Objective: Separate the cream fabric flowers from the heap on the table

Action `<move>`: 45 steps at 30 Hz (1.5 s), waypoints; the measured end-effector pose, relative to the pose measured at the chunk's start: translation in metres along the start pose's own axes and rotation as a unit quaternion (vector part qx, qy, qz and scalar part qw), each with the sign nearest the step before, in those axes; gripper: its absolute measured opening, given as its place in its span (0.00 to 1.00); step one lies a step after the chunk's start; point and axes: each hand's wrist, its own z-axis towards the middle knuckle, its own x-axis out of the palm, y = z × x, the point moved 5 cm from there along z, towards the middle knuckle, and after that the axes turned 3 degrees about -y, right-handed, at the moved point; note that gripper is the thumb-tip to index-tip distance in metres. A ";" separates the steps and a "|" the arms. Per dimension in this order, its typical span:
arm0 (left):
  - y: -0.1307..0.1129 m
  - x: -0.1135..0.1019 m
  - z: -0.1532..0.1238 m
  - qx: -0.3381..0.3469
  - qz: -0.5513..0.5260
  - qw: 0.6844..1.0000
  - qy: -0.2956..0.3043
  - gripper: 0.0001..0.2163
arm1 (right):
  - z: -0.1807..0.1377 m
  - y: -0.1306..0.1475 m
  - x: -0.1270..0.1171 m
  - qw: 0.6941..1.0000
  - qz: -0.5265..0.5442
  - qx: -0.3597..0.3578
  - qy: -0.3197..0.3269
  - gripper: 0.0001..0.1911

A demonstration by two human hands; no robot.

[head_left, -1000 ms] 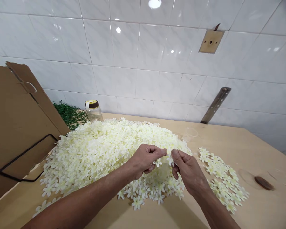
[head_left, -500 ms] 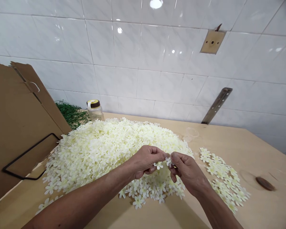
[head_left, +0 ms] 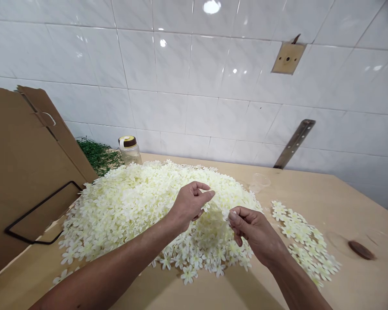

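A large heap of white and pale-yellow artificial flowers (head_left: 132,198) covers the middle of the table. My left hand (head_left: 191,204) hovers over the heap's front right part, thumb and index finger stretched out and slightly apart, with nothing plainly between them. To its right, my right hand (head_left: 250,228) pinches a small artificial flower (head_left: 225,214) between thumb and forefinger; white petals show at the fingertips, the rest is hidden. Right of that hand, several separate flowers (head_left: 305,241) lie spread in a band on the tabletop.
A cardboard box (head_left: 26,159) with a black wire frame (head_left: 39,206) stands at the left. Green artificial foliage (head_left: 98,155) and a lidded jar (head_left: 129,150) are behind the heap. A metal bracket (head_left: 294,144) leans on the tiled wall. A brown oval object (head_left: 361,249) lies right.
My hands have come apart. My left hand has moved up and left with its thumb and forefinger parted. My right hand stays almost in place, still pinching the flower.
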 end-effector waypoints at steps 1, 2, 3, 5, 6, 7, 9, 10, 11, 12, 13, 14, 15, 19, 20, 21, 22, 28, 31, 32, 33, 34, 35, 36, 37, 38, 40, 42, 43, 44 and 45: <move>-0.001 -0.001 0.000 0.008 0.020 1.000 -0.004 0.16 | 0.000 -0.001 0.000 1.000 -0.001 -0.001 -0.003 0.21; -0.001 0.000 0.000 0.013 0.039 0.999 0.002 0.16 | 0.000 -0.001 0.000 1.000 -0.001 -0.001 -0.005 0.21; 0.000 0.002 -0.001 0.014 0.054 0.998 0.013 0.15 | 0.001 -0.002 0.000 1.000 -0.003 -0.001 -0.008 0.22; 0.001 0.007 -0.003 0.009 0.071 0.997 0.043 0.14 | 0.001 -0.002 0.002 1.000 -0.010 -0.001 -0.012 0.23; 0.002 0.009 -0.004 0.003 0.072 0.996 0.056 0.14 | 0.000 -0.002 0.003 1.000 -0.014 -0.003 -0.014 0.23; 0.002 0.011 -0.005 -0.002 0.070 0.995 0.066 0.14 | 0.000 -0.001 0.003 1.000 -0.020 -0.005 -0.017 0.24; 0.003 0.013 -0.006 -0.009 0.058 0.995 0.076 0.14 | 0.000 0.000 0.005 0.999 -0.030 -0.011 -0.026 0.25; 0.003 0.013 -0.006 -0.010 0.049 0.996 0.078 0.14 | -0.001 0.001 0.005 0.999 -0.033 -0.011 -0.033 0.26; 0.003 0.013 -0.006 -0.011 0.039 0.996 0.079 0.15 | -0.001 0.001 0.004 0.998 -0.033 -0.009 -0.044 0.26; 0.004 0.013 -0.006 -0.013 0.031 0.996 0.079 0.16 | -0.001 0.001 0.003 0.998 -0.033 -0.004 -0.057 0.27; 0.006 0.012 -0.005 -0.016 0.025 0.996 0.079 0.16 | -0.002 0.001 0.002 0.997 -0.035 0.000 -0.071 0.28; 0.007 0.011 -0.004 -0.019 0.022 0.997 0.078 0.17 | -0.002 0.002 0.000 0.996 -0.043 0.000 -0.083 0.28; 0.009 0.011 -0.004 -0.023 0.022 0.996 0.079 0.17 | -0.003 0.003 -0.002 0.994 -0.060 -0.003 -0.093 0.28; 0.014 0.011 -0.001 -0.032 0.026 0.996 0.084 0.17 | -0.001 0.012 -0.015 0.967 -0.208 -0.033 -0.140 0.26; 0.015 0.011 -0.001 -0.033 0.026 0.995 0.085 0.17 | 0.001 0.015 -0.018 0.955 -0.247 -0.040 -0.159 0.25; 0.015 0.012 -0.001 -0.034 0.026 0.995 0.085 0.17 | 0.003 0.018 -0.022 0.942 -0.281 -0.049 -0.176 0.24; 0.016 0.012 -0.001 -0.036 0.026 0.995 0.084 0.17 | 0.006 0.022 -0.024 0.929 -0.311 -0.062 -0.192 0.23; 0.017 0.012 -0.001 -0.044 0.030 0.995 0.085 0.17 | 0.028 0.039 -0.041 0.849 -0.491 -0.102 -0.166 0.28; 0.016 0.011 -0.001 -0.047 0.025 0.995 0.085 0.16 | 0.039 0.053 -0.076 0.801 -0.532 -0.116 -0.247 0.23; 0.015 0.011 -0.001 -0.047 0.023 0.995 0.084 0.16 | 0.044 0.057 -0.088 0.776 -0.563 -0.111 -0.263 0.21; 0.015 0.011 -0.001 -0.046 0.021 0.995 0.083 0.16 | 0.051 0.057 -0.099 0.749 -0.604 -0.090 -0.257 0.21; 0.014 0.011 -0.001 -0.045 0.019 0.995 0.083 0.17 | 0.059 0.055 -0.109 0.723 -0.650 -0.057 -0.227 0.21; 0.014 0.011 -0.002 -0.044 0.019 0.995 0.083 0.17 | 0.065 0.054 -0.119 0.714 -0.665 -0.041 -0.216 0.20; 0.014 0.011 -0.002 -0.044 0.020 0.995 0.083 0.17 | 0.071 0.053 -0.127 0.710 -0.674 -0.031 -0.204 0.20; 0.015 0.012 -0.002 -0.044 0.021 0.995 0.085 0.17 | 0.078 0.051 -0.133 0.707 -0.681 -0.020 -0.189 0.19; 0.015 0.012 -0.002 -0.044 0.023 0.995 0.087 0.17 | 0.083 0.049 -0.137 0.705 -0.688 -0.007 -0.173 0.18; 0.016 0.013 -0.002 -0.045 0.017 0.994 0.093 0.16 | 0.094 0.042 -0.142 0.704 -0.696 0.020 -0.139 0.15; 0.015 0.014 -0.003 -0.046 0.001 0.994 0.100 0.15 | 0.103 0.036 -0.143 0.706 -0.698 0.051 -0.105 0.12; 0.015 0.015 -0.003 -0.045 -0.008 0.994 0.102 0.15 | 0.107 0.033 -0.143 0.709 -0.696 0.068 -0.090 0.12; 0.014 0.015 -0.004 -0.044 -0.016 0.993 0.105 0.14 | 0.110 0.029 -0.143 0.712 -0.692 0.088 -0.075 0.12; 0.013 0.015 -0.004 -0.043 -0.020 0.993 0.109 0.13 | 0.113 0.026 -0.143 0.716 -0.687 0.109 -0.062 0.12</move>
